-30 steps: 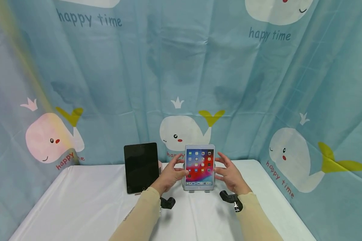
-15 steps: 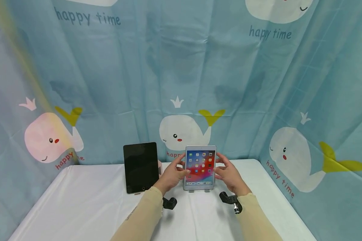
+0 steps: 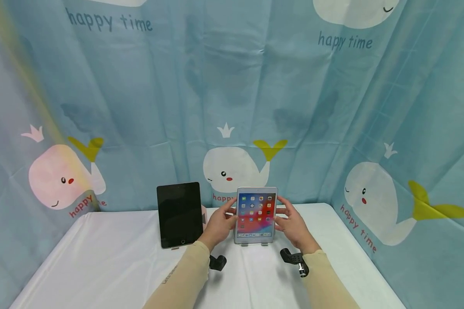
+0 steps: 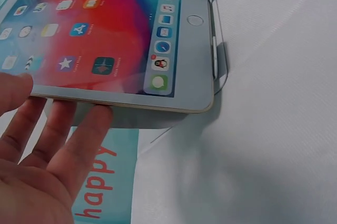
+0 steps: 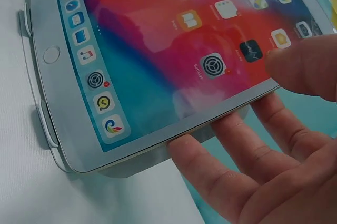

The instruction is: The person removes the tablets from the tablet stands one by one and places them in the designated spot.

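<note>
A white-framed tablet (image 3: 257, 214) with a lit home screen leans upright on a stand (image 3: 244, 244), whose two small lips catch its bottom edge. My left hand (image 3: 219, 225) grips the tablet's left side, thumb (image 4: 13, 91) at the front edge and fingers (image 4: 87, 134) behind. On the opposite side, my right hand (image 3: 294, 225) holds the edge likewise, its thumb (image 5: 305, 68) over the screen and its fingers (image 5: 205, 166) at the back edge. Most of the stand is hidden behind the tablet.
A dark tablet (image 3: 179, 214) with its screen off stands to the left, with a pinkish support (image 3: 204, 216) partly showing behind it. A white cloth covers the table (image 3: 112, 266). Blue whale-print curtains (image 3: 170, 107) enclose the back and sides.
My right hand's fingers, spread beside the tablet a second ago, have closed in on its edge. The left fingers have drawn in too. The tablet's top has shifted slightly right.
</note>
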A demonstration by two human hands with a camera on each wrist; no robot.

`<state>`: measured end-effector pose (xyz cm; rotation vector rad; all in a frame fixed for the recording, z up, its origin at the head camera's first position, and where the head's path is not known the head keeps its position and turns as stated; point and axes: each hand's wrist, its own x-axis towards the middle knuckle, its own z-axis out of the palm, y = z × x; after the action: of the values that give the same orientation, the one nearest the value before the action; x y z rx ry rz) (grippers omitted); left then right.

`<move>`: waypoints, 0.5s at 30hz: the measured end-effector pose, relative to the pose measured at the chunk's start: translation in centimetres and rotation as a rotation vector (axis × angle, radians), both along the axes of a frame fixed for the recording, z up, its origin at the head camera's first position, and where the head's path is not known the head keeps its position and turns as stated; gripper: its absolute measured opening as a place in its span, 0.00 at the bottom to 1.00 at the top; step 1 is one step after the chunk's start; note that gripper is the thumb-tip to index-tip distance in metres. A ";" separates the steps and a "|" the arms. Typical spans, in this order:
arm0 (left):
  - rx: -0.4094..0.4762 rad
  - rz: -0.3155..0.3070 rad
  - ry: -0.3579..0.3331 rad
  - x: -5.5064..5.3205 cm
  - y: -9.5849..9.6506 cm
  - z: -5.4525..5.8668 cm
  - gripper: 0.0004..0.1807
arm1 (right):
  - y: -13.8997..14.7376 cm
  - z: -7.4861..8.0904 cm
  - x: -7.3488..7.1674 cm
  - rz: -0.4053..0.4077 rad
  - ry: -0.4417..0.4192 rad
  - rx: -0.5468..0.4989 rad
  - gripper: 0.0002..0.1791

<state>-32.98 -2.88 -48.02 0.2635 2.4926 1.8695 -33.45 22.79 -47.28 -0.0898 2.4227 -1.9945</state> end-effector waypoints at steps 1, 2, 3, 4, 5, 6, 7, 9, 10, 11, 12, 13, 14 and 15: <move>-0.008 0.007 0.007 0.0 0.0 -0.1 0.34 | 0.0 0.0 0.0 -0.003 0.007 0.007 0.39; -0.012 0.014 0.014 -0.1 0.1 -0.1 0.34 | 0.0 -0.1 0.0 -0.007 0.012 0.013 0.38; -0.015 0.019 0.018 -0.1 0.1 -0.2 0.33 | 0.0 -0.1 0.0 -0.010 0.017 0.019 0.38; -0.020 0.023 0.025 -0.1 0.1 -0.3 0.33 | 0.0 -0.1 0.0 -0.013 0.022 0.026 0.37; -0.025 0.029 0.027 -0.2 0.2 -0.4 0.32 | 0.0 -0.2 0.0 -0.018 0.025 0.034 0.37; -0.028 0.030 0.036 -0.2 0.2 -0.5 0.31 | 0.0 -0.2 0.0 -0.022 0.029 0.038 0.36; -0.027 0.031 0.042 -0.2 0.2 -0.5 0.30 | 0.0 -0.3 0.0 -0.027 0.032 0.041 0.35; -0.038 0.034 0.052 -0.2 0.2 -0.6 0.29 | -0.1 -0.3 0.0 -0.036 0.035 0.047 0.34; -0.044 0.036 0.057 -0.2 0.2 -0.6 0.28 | -0.1 -0.3 0.0 -0.040 0.037 0.049 0.33; -0.051 0.036 0.061 -0.1 0.2 -0.6 0.27 | -0.1 -0.3 0.0 -0.043 0.039 0.047 0.32; -0.058 0.035 0.062 -0.1 0.2 -0.6 0.27 | -0.1 -0.3 0.0 -0.047 0.040 0.050 0.31; -0.063 0.035 0.063 0.0 0.2 -0.5 0.26 | -0.1 -0.4 0.0 -0.051 0.042 0.053 0.30; -0.069 0.032 0.061 0.0 0.2 -0.5 0.26 | -0.1 -0.4 0.0 -0.055 0.044 0.057 0.29; -0.072 0.025 0.063 0.1 0.1 -0.5 0.26 | -0.1 -0.4 0.0 -0.060 0.046 0.061 0.28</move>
<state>-32.87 -2.74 -48.54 0.2948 2.6099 1.8036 -33.45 22.69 -47.70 -0.0643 2.5415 -1.9619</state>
